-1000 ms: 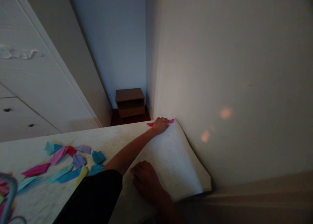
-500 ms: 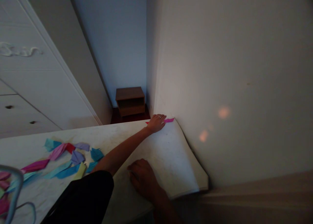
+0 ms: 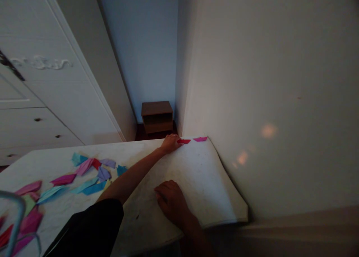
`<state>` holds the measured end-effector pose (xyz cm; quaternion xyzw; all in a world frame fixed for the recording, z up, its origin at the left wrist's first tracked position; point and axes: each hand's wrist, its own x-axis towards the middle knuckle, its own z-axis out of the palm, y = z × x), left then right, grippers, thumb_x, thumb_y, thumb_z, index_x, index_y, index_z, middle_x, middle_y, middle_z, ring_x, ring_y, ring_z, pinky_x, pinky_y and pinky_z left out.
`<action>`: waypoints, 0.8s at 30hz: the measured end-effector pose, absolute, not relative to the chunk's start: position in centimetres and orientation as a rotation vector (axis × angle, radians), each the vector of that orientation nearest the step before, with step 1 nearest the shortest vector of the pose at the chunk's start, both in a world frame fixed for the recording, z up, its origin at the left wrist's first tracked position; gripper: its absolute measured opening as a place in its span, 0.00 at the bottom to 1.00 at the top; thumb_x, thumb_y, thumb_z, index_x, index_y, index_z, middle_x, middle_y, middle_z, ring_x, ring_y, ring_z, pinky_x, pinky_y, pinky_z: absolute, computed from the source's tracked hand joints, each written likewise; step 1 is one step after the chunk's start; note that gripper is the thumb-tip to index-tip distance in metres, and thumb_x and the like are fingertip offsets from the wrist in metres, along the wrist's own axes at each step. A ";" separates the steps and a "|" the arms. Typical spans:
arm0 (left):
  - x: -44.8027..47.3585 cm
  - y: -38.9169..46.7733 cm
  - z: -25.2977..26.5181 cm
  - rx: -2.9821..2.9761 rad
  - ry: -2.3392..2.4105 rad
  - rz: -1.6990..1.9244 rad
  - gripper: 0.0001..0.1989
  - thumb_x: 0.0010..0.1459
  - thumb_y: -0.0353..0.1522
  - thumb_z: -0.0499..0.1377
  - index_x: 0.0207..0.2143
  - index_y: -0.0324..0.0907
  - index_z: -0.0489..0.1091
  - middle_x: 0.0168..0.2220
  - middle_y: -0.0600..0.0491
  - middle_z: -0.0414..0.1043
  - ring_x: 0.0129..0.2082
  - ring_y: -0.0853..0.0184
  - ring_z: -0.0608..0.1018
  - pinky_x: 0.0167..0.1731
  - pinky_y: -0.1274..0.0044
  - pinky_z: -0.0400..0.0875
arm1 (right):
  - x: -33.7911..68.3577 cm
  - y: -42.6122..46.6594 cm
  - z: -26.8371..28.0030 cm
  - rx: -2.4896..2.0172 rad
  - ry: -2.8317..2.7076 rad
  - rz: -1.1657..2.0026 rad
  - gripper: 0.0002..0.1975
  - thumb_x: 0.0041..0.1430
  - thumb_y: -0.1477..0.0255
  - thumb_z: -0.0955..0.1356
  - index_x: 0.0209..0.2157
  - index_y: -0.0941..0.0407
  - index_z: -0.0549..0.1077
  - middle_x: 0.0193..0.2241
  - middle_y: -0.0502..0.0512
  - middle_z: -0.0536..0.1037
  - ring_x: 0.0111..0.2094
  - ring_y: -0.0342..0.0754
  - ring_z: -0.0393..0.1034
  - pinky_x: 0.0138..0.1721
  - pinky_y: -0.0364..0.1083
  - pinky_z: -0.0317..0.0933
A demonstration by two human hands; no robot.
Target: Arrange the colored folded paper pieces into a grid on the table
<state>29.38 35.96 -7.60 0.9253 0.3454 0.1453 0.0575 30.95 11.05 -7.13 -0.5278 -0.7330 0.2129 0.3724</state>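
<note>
At the far edge of the white tabletop (image 3: 202,174), my left hand (image 3: 170,143) reaches out with thumb and fingers closed at the left end of a red folded paper piece (image 3: 185,141). A pink folded paper piece (image 3: 200,139) lies just to its right, near the corner by the wall. My right hand (image 3: 172,201) rests on the near part of the table, fingers curled loosely together, with nothing visible in them. To the left, several folded paper pieces in blue, purple, pink and red lie scattered, including a magenta piece (image 3: 64,179). My left forearm partly covers some of them.
A pale wall (image 3: 266,81) borders the table on the right. White cabinets (image 3: 70,111) stand beyond it at the left. A small brown nightstand (image 3: 157,109) sits on the floor in the far corner. A grey metal tube (image 3: 18,212) curves in at the lower left.
My left hand has shifted left along the table's far edge, uncovering the red piece and more of the pink one. My right hand stays about where it was. The view has turned slightly left.
</note>
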 end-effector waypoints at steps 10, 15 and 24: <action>30.5 35.1 -7.1 2.749 1.155 0.501 0.18 0.61 0.43 0.54 0.40 0.39 0.73 0.45 0.45 0.72 0.47 0.58 0.71 0.47 0.68 0.61 | 30.9 11.1 -6.8 -1.362 -1.884 0.544 0.10 0.59 0.77 0.64 0.42 0.56 0.74 0.37 0.55 0.75 0.41 0.48 0.65 0.46 0.49 0.57; 30.9 35.2 -7.5 2.725 1.197 0.525 0.18 0.60 0.43 0.55 0.42 0.38 0.73 0.45 0.45 0.72 0.47 0.58 0.71 0.48 0.67 0.61 | 30.9 11.1 -6.9 -1.352 -1.871 0.545 0.10 0.58 0.78 0.65 0.41 0.56 0.74 0.37 0.56 0.75 0.41 0.48 0.65 0.46 0.48 0.58; 29.8 33.7 -6.4 2.690 1.168 0.606 0.20 0.62 0.41 0.54 0.49 0.37 0.69 0.49 0.43 0.70 0.50 0.57 0.70 0.49 0.67 0.63 | 30.9 11.0 -7.1 -1.341 -1.874 0.538 0.10 0.59 0.78 0.65 0.41 0.56 0.73 0.37 0.55 0.75 0.41 0.48 0.65 0.46 0.49 0.59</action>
